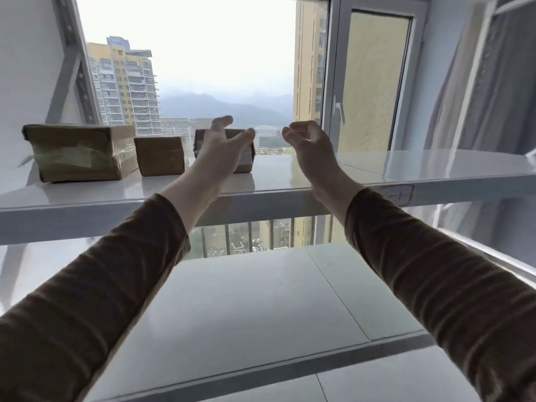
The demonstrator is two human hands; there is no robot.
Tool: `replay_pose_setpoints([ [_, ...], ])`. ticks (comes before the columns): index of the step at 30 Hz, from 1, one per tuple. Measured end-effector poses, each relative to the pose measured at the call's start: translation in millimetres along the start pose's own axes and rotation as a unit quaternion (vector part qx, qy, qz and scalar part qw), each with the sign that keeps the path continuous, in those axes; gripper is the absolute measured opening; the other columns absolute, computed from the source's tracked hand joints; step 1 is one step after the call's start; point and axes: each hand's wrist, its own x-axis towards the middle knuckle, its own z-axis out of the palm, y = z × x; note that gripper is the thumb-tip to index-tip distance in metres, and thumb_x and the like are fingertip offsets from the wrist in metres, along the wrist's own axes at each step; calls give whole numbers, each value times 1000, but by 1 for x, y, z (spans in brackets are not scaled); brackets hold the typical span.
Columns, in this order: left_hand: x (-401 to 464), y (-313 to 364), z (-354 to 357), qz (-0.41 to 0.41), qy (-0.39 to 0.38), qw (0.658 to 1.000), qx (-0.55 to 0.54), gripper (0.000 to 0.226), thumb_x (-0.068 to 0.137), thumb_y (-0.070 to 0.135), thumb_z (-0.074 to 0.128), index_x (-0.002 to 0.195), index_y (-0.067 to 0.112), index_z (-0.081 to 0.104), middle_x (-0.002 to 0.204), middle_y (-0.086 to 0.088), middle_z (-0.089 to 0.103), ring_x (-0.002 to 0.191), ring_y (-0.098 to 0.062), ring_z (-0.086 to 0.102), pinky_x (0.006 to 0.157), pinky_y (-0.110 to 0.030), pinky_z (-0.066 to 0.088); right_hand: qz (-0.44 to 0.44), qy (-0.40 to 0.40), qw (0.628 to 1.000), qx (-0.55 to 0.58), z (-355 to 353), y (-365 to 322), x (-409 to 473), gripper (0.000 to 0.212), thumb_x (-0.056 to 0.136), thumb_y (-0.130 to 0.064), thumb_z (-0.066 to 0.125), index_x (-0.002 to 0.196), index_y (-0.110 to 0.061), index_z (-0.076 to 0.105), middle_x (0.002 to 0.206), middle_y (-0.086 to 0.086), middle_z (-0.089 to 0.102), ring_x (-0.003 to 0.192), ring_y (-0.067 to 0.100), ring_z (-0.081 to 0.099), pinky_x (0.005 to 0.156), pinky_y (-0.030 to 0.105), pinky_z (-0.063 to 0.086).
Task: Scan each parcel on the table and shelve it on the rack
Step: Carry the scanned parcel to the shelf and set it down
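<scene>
Three brown taped parcels stand in a row on the rack's upper white shelf [377, 181]: a large one [81, 152] at the left, a small one [159, 155] beside it, and a third [246, 161] partly hidden behind my left hand [223, 143]. My left hand hovers right in front of that third parcel with fingers spread and relaxed, holding nothing. My right hand [307, 143] is raised over the shelf a little to the right, fingers loosely curled, empty and apart from the parcel.
A lower white shelf [261, 300] lies below my forearms. Slotted grey uprights [75, 53] frame the rack at the left. Behind the rack is a large window [203, 68] with a handle, and a curtain [493, 97] hangs at the right.
</scene>
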Motion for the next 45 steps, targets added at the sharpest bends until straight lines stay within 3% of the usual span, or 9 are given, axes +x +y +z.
replay_pose_setpoints([
  [4, -38, 10, 49, 91, -37, 993, -67, 52, 95, 43, 65, 142, 30, 49, 155, 0, 44, 140, -15, 41, 119, -48, 35, -46, 58, 997, -19, -43, 3, -52, 28, 104, -27, 61, 129, -16, 60, 128, -4, 64, 108, -2, 57, 81, 9, 40],
  [9, -89, 25, 132, 150, -111, 974, -126, 39, 98, 28, 65, 135, 22, 55, 142, -1, 56, 135, -15, 50, 110, -36, 42, -13, 150, 988, -46, -120, 21, -111, 24, 103, -24, 61, 126, -17, 61, 122, -6, 66, 106, 6, 62, 88, 17, 46],
  [12, -119, 30, 187, 131, -193, 961, -149, 48, 91, 34, 68, 136, 21, 56, 135, -1, 59, 127, -15, 56, 106, -33, 46, 32, 198, 978, -63, -170, 34, -143, 21, 103, -24, 60, 123, -20, 61, 122, -7, 66, 115, 6, 60, 90, 19, 44],
  [17, -179, 35, 273, 84, -310, 930, -180, 38, 97, 27, 69, 132, 21, 57, 131, 1, 61, 125, -19, 57, 108, -37, 47, 92, 287, 949, -91, -254, 44, -206, 21, 102, -24, 62, 122, -17, 63, 119, -4, 68, 109, 7, 62, 85, 17, 45],
  [24, -295, 71, 375, 9, -420, 882, -215, 27, 100, 21, 66, 126, 21, 59, 116, 2, 66, 102, -9, 63, 80, -16, 48, 164, 379, 904, -110, -373, 45, -319, 16, 101, -24, 63, 117, -19, 63, 104, -11, 64, 95, 4, 59, 83, 21, 44],
  [29, -403, 109, 446, -34, -485, 842, -234, 44, 86, 40, 72, 125, 23, 64, 121, -4, 70, 110, -20, 67, 91, -31, 53, 214, 428, 868, -129, -473, 35, -412, 16, 99, -24, 66, 114, -16, 64, 98, -10, 63, 93, 6, 62, 85, 24, 46],
  [32, -470, 134, 488, -58, -507, 826, -239, 40, 77, 46, 70, 114, 32, 65, 113, 4, 69, 95, -13, 64, 87, -32, 50, 253, 437, 851, -145, -531, 25, -468, 22, 101, -27, 64, 118, -13, 63, 93, -12, 57, 84, 3, 56, 77, 20, 45],
  [37, -576, 172, 549, -71, -550, 799, -233, 27, 96, 30, 68, 123, 26, 63, 114, 9, 68, 107, -9, 63, 108, -39, 48, 278, 465, 826, -155, -618, 10, -548, 21, 102, -29, 63, 119, -17, 63, 104, -10, 60, 96, 7, 57, 85, 28, 47],
  [45, -679, 209, 630, -89, -615, 759, -194, 29, 100, 30, 64, 129, 24, 63, 118, 8, 67, 113, -7, 63, 110, -35, 47, 314, 520, 781, -144, -718, 11, -635, 22, 102, -30, 63, 123, -22, 62, 122, -4, 63, 110, 10, 59, 78, 23, 42],
])
